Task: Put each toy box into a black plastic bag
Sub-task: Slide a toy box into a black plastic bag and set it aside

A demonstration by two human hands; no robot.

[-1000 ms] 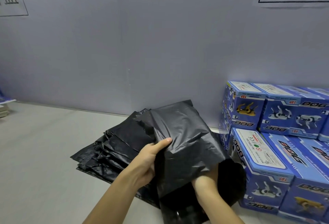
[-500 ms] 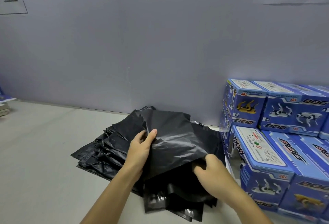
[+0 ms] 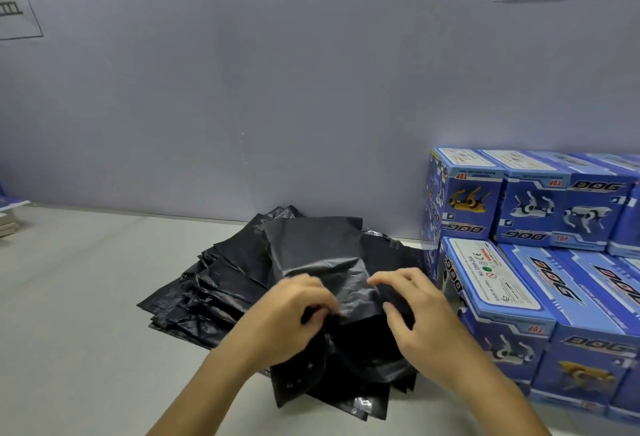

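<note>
Both hands work on the top bag (image 3: 318,255) of the pile (image 3: 214,293) on the table (image 3: 76,314). Left hand (image 3: 291,317) pinches its near edge with curled fingers; right hand (image 3: 412,307) grips the edge beside it. Boxes (image 3: 519,262) stand stacked just right of the pile.
</note>
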